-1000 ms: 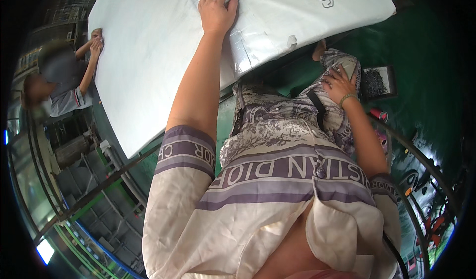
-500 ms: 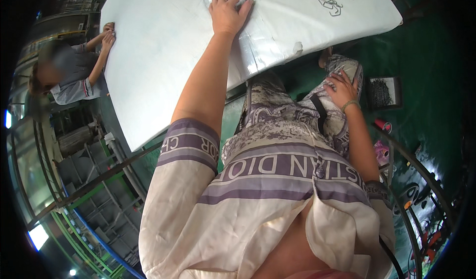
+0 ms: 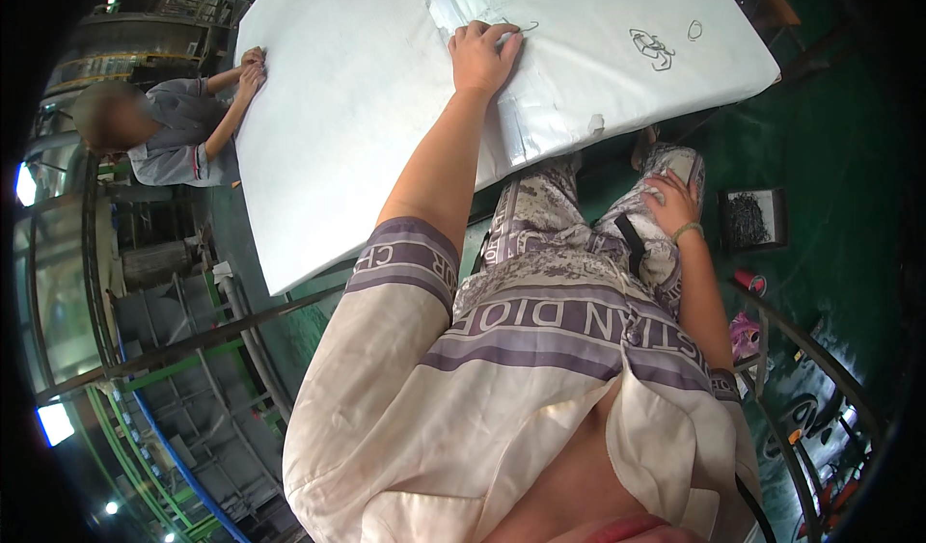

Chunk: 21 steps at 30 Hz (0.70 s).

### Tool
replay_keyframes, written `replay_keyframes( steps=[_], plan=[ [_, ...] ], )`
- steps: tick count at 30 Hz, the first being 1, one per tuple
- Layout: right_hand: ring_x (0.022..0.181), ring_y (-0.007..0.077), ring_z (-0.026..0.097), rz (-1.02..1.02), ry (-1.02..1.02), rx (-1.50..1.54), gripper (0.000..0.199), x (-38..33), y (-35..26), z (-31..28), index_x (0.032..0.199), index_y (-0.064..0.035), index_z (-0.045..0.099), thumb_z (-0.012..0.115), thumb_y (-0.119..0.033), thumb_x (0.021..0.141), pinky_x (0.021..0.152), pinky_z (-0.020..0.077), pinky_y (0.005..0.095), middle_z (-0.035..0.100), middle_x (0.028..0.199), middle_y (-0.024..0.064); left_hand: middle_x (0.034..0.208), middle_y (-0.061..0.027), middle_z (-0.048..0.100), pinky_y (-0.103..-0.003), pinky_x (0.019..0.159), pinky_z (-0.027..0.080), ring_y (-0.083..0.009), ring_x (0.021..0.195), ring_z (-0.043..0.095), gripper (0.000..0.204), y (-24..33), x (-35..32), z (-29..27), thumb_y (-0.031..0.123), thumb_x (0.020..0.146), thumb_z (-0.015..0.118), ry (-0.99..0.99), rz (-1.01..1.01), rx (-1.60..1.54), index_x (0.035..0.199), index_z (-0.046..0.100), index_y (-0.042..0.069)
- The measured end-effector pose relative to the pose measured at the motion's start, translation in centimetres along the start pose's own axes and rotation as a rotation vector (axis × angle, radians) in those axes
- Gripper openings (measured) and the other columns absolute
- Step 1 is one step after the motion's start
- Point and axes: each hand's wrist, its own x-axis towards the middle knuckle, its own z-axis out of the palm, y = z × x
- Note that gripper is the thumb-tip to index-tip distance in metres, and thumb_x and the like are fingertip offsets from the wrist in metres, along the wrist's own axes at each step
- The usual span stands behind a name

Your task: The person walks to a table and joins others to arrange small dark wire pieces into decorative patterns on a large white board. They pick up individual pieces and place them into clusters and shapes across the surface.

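The whole tabletop point(image 3: 338, 157) is covered in white sheeting, with a shiny, wrinkled strip point(image 3: 531, 128) run down to the near edge. The left hand point(image 3: 482, 58) is planted by that strip, fingers half curled. A thin dark hook point(image 3: 531, 27) is seen right at its fingertips; whether it's actually pinched can't be told. Some dark wire loops point(image 3: 652, 49) are bunched farther right. Nothing's held by the right hand point(image 3: 673, 203), which is rested on the trousers point(image 3: 680, 164), fingers loosely spread. On the green floor point(image 3: 830, 167), black bits point(image 3: 746, 217) are kept in a tray point(image 3: 757, 247). Over left, green rails point(image 3: 111, 437) can be spotted, and the table edge is met by a co-worker's hands point(image 3: 251, 78).
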Motion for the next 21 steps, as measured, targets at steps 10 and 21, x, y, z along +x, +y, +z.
replay_keyframes(
  steps=[10, 21],
  plan=[
    [0.130, 0.0217, 0.037, 0.003, 0.000, 0.063, 0.034, 0.1, 0.5, 0.4, 0.110, -0.0182, 0.065, 0.060, -0.037, 0.081, 0.111, 0.0125, 0.0500, 0.057, 0.125, 0.0008, 0.093, -0.0065, 0.059, -0.040, 0.093, 0.035, -0.0276, 0.097, 0.050, 0.019, 0.5, 0.2, 0.9, 0.036, 0.080, 0.063, 0.041, 0.047, -0.031, 0.092, 0.071, 0.022],
    [0.131, 0.0256, 0.035, -0.077, -0.232, -0.155, 0.040, -0.8, -3.2, -0.1, 0.103, -0.0131, 0.069, 0.053, -0.044, 0.083, 0.113, 0.0111, 0.0470, 0.055, 0.126, 0.0084, 0.095, -0.0046, 0.060, -0.040, 0.094, 0.035, -0.0257, 0.099, 0.051, 0.019, 0.5, -0.2, -0.1, 0.031, 0.084, 0.060, -0.033, 0.012, 0.011, 0.098, 0.070, 0.024]
  ],
)
